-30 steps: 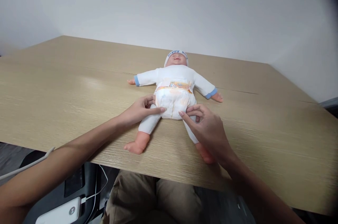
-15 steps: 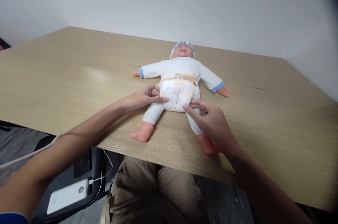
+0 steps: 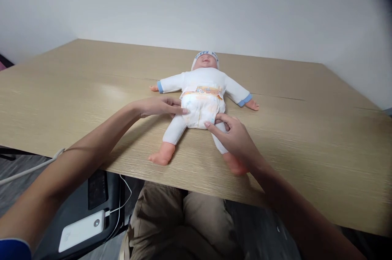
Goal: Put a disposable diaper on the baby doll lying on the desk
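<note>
A baby doll point(image 3: 204, 82) in a white suit with blue cuffs and a cap lies on its back on the wooden table point(image 3: 76, 88), arms spread. It wears a white diaper point(image 3: 202, 109) with an orange waistband. My left hand point(image 3: 159, 107) lies flat with fingers stretched, fingertips touching the diaper's left side by the hip. My right hand point(image 3: 234, 137) rests over the doll's right thigh, its thumb and curled fingers pinched on the diaper's lower right leg edge.
The table's near edge runs just below the doll's feet. Under it are my knees in khaki trousers point(image 3: 180, 219), a dark chair or case with a white power bank point(image 3: 81, 229) and its white cable point(image 3: 30, 168). A pale wall stands behind.
My left hand has slid up from the diaper's lower edge to its side and flattened. My right hand stays at the leg edge. The view has shifted slightly.
</note>
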Demonstrator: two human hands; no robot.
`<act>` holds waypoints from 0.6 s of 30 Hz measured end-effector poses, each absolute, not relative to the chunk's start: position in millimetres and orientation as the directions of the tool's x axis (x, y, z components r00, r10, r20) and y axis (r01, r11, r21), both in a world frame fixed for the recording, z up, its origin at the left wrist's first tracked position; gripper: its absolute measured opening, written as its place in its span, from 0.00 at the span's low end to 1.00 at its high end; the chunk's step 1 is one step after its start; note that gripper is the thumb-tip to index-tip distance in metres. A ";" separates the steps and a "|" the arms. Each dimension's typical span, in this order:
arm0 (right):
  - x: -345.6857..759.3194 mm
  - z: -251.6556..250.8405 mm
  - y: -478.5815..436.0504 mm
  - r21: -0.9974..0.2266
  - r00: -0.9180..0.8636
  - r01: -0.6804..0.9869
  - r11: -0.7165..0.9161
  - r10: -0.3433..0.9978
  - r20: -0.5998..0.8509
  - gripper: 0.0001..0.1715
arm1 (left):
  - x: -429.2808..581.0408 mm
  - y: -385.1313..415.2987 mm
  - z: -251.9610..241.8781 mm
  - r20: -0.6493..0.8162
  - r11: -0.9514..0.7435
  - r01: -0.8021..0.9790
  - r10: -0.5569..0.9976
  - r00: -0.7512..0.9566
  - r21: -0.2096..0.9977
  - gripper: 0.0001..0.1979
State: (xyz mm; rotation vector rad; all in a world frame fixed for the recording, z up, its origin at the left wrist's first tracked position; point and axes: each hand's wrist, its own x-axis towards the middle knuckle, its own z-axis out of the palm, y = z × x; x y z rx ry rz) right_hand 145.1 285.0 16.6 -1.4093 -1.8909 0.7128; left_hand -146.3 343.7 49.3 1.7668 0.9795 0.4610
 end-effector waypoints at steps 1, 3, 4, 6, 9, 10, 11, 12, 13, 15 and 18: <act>145.1 17.0 285.1 -0.782 -0.192 0.573 0.245 0.968 0.163 0.17 | -145.4 346.0 49.5 -0.162 -0.119 0.396 0.778 0.607 0.911 0.17; 145.0 17.3 285.4 -0.854 -0.193 0.483 0.194 0.975 0.112 0.17 | -144.4 350.0 46.7 -0.202 -0.054 0.365 0.754 0.625 0.930 0.16; 145.0 16.9 285.6 -0.887 -0.196 0.429 0.171 0.976 0.093 0.17 | -144.5 351.4 43.6 -0.198 -0.032 0.335 0.751 0.630 0.942 0.16; 145.4 15.1 286.4 -0.932 -0.203 0.337 0.135 0.977 0.068 0.17 | -145.7 352.9 35.5 -0.173 0.004 0.256 0.747 0.642 0.967 0.17; 147.1 10.8 287.8 -0.953 -0.206 0.284 0.106 0.978 0.047 0.19 | -148.6 352.7 22.8 -0.131 0.042 0.149 0.743 0.656 0.988 0.19; 147.6 9.4 288.2 -0.953 -0.205 0.282 0.107 0.978 0.049 0.20 | -149.4 352.6 19.5 -0.121 0.047 0.129 0.745 0.656 0.991 0.18; 148.1 8.1 288.4 -0.952 -0.201 0.287 0.112 0.978 0.054 0.21 | -150.1 352.6 16.9 -0.113 0.050 0.115 0.747 0.655 0.992 0.18; 148.5 7.1 288.6 -0.948 -0.194 0.296 0.118 0.979 0.061 0.21 | -150.6 352.8 14.9 -0.107 0.051 0.104 0.750 0.653 0.993 0.18; 148.7 6.4 288.7 -0.946 -0.192 0.302 0.121 0.979 0.065 0.21 | -150.8 353.2 13.5 -0.100 0.052 0.093 0.753 0.650 0.994 0.17; 148.9 6.1 289.0 -0.952 -0.203 0.282 0.120 0.977 0.063 0.21 | -150.2 353.8 11.7 -0.090 0.055 0.075 0.757 0.647 0.996 0.17; 149.9 8.4 290.0 -0.962 -0.238 0.238 0.130 0.969 0.072 0.20 | -146.1 351.5 8.3 -0.087 0.076 0.043 0.785 0.613 0.996 0.17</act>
